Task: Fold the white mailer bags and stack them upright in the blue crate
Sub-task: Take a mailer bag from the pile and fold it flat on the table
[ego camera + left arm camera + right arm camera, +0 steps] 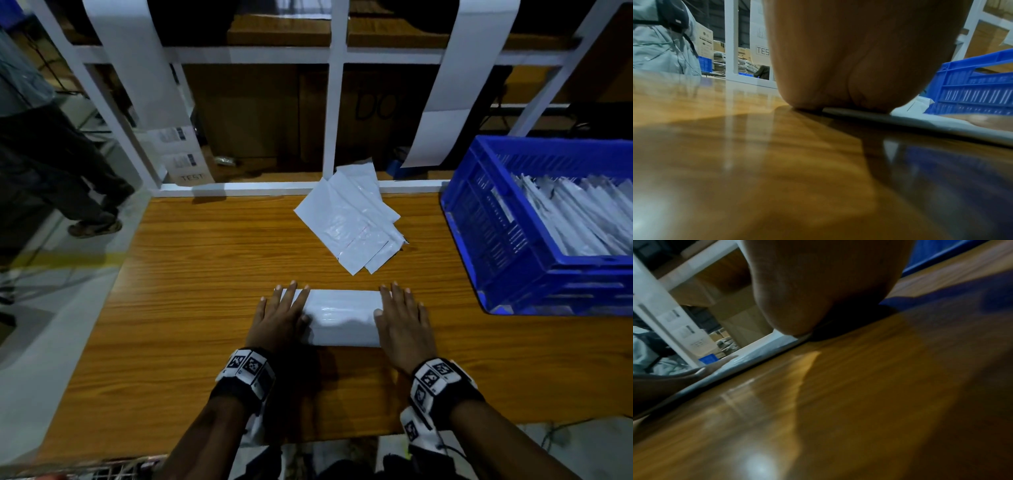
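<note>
Left of the blue crate point(534, 236), on the wooden table point(191, 308), I see the folded mailer bag point(342, 317) pressed flat: left hand point(279, 317) and right hand point(404, 325) at its ends, fingers straight. Unfolded bags point(349, 219) lie beyond.

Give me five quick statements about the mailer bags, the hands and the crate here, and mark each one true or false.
1. Both hands press flat on the folded mailer bag. True: the left hand and right hand lie on its two ends, fingers straight.
2. The blue crate holds nothing. False: white folded bags stand in it.
3. The crate sits to the person's right. True.
4. The loose bags lie on the floor. False: they lie on the wooden table, beyond the hands.
5. The right hand is lifting the folded bag. False: it lies flat on the table.
</note>
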Demonstrator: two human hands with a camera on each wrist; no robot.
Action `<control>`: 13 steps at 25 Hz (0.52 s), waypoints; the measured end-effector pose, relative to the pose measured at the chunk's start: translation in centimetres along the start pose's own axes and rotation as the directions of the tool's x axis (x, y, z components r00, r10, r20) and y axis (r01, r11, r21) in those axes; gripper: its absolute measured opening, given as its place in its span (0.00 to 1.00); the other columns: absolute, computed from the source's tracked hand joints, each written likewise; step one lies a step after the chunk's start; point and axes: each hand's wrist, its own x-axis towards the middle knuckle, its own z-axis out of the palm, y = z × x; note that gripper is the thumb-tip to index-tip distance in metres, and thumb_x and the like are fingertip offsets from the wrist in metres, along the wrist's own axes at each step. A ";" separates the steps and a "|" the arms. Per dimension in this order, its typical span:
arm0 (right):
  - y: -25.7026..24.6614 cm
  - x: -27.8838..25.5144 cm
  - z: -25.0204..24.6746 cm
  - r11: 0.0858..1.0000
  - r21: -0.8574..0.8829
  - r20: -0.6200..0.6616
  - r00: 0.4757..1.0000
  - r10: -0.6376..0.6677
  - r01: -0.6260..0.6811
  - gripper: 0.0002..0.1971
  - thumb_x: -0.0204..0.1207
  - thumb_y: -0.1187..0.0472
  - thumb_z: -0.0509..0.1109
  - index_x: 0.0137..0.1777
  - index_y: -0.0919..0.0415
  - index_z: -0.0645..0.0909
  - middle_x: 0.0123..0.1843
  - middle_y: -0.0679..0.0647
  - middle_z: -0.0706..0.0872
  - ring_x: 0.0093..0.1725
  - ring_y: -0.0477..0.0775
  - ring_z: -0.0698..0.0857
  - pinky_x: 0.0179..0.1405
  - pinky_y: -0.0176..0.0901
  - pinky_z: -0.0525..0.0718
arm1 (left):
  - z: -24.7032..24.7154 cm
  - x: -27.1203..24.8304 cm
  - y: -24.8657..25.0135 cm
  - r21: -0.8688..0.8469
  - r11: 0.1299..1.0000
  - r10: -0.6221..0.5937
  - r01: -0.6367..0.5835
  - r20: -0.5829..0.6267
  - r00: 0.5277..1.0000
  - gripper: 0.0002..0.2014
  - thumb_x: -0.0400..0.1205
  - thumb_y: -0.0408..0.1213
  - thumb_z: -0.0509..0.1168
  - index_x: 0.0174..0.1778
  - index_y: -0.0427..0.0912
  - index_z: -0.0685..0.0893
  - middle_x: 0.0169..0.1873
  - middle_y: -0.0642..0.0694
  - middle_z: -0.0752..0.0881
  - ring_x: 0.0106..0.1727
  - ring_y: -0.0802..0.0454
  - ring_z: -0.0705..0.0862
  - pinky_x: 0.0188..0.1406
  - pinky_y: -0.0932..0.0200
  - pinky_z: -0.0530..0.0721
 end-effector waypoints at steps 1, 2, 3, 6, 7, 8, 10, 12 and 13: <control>0.6 -0.1 -0.3 1.000 0.006 0.023 1.000 0.017 -0.017 0.36 0.82 0.40 0.29 0.89 0.49 0.42 0.91 0.51 0.42 0.89 0.56 0.42 0.86 0.60 0.42 | -0.1 0.0 0.1 -0.003 1.000 -0.004 0.004 0.012 1.000 0.40 0.77 0.64 0.24 0.88 0.59 0.41 0.89 0.51 0.43 0.89 0.45 0.43 0.85 0.39 0.44; 1.0 -0.3 -0.7 1.000 0.006 0.042 0.999 0.017 -0.017 0.36 0.81 0.39 0.28 0.89 0.49 0.41 0.90 0.48 0.41 0.89 0.54 0.41 0.85 0.59 0.41 | -0.2 0.0 0.1 0.006 1.000 -0.005 0.005 0.020 1.000 0.35 0.83 0.63 0.29 0.88 0.59 0.40 0.89 0.51 0.42 0.89 0.45 0.42 0.85 0.40 0.43; 1.2 -0.4 -1.0 1.000 0.004 0.055 0.998 0.009 -0.009 0.37 0.81 0.38 0.28 0.89 0.48 0.41 0.90 0.47 0.41 0.89 0.53 0.42 0.85 0.58 0.42 | -0.4 -0.1 0.2 0.020 1.000 -0.004 0.003 0.026 1.000 0.32 0.88 0.60 0.35 0.88 0.58 0.39 0.89 0.51 0.41 0.89 0.45 0.41 0.85 0.40 0.43; 0.9 0.2 -3.0 1.000 -0.002 0.113 0.994 -0.010 0.011 0.32 0.87 0.39 0.41 0.89 0.48 0.48 0.90 0.47 0.49 0.87 0.57 0.51 0.81 0.60 0.55 | -1.2 -0.2 0.5 0.040 0.999 -0.019 0.017 0.031 0.999 0.33 0.92 0.53 0.48 0.89 0.56 0.39 0.89 0.50 0.42 0.89 0.44 0.43 0.85 0.38 0.48; 0.7 0.5 -3.9 1.000 0.006 0.133 0.991 -0.024 0.023 0.30 0.89 0.42 0.49 0.88 0.49 0.52 0.89 0.49 0.54 0.86 0.59 0.55 0.79 0.61 0.60 | -1.7 -0.1 0.8 0.065 0.998 -0.012 0.011 0.012 1.000 0.35 0.91 0.53 0.53 0.89 0.55 0.40 0.89 0.48 0.46 0.89 0.42 0.48 0.84 0.37 0.53; 0.5 0.8 -4.6 0.999 0.021 0.158 0.987 -0.043 0.040 0.30 0.88 0.46 0.56 0.87 0.49 0.54 0.87 0.51 0.58 0.83 0.61 0.59 0.77 0.61 0.65 | -2.2 0.0 1.2 0.099 0.995 0.004 -0.002 -0.021 1.000 0.39 0.89 0.52 0.58 0.89 0.53 0.41 0.88 0.45 0.53 0.87 0.40 0.55 0.81 0.36 0.59; 0.2 0.9 -5.6 0.993 0.108 0.218 0.973 -0.077 0.054 0.30 0.85 0.52 0.66 0.85 0.51 0.62 0.80 0.56 0.68 0.78 0.64 0.66 0.73 0.60 0.73 | -3.4 0.4 2.1 0.166 0.986 0.028 -0.019 -0.052 0.998 0.46 0.83 0.51 0.69 0.88 0.53 0.45 0.81 0.42 0.67 0.80 0.37 0.66 0.74 0.35 0.67; 0.2 0.7 -5.8 0.967 0.248 0.244 0.964 -0.110 0.047 0.21 0.80 0.59 0.74 0.71 0.57 0.76 0.61 0.57 0.81 0.66 0.62 0.79 0.63 0.54 0.81 | -4.6 0.4 2.9 0.212 0.977 0.021 -0.021 0.005 1.000 0.48 0.77 0.50 0.75 0.87 0.53 0.52 0.75 0.40 0.73 0.77 0.36 0.68 0.73 0.34 0.66; 0.1 0.3 -6.0 0.949 0.312 0.243 0.962 -0.124 0.044 0.15 0.78 0.61 0.77 0.62 0.58 0.80 0.51 0.53 0.83 0.58 0.59 0.82 0.57 0.52 0.83 | -5.1 0.2 3.1 0.234 0.972 0.015 -0.027 0.051 0.999 0.47 0.75 0.51 0.77 0.85 0.53 0.57 0.74 0.41 0.74 0.78 0.36 0.67 0.74 0.34 0.64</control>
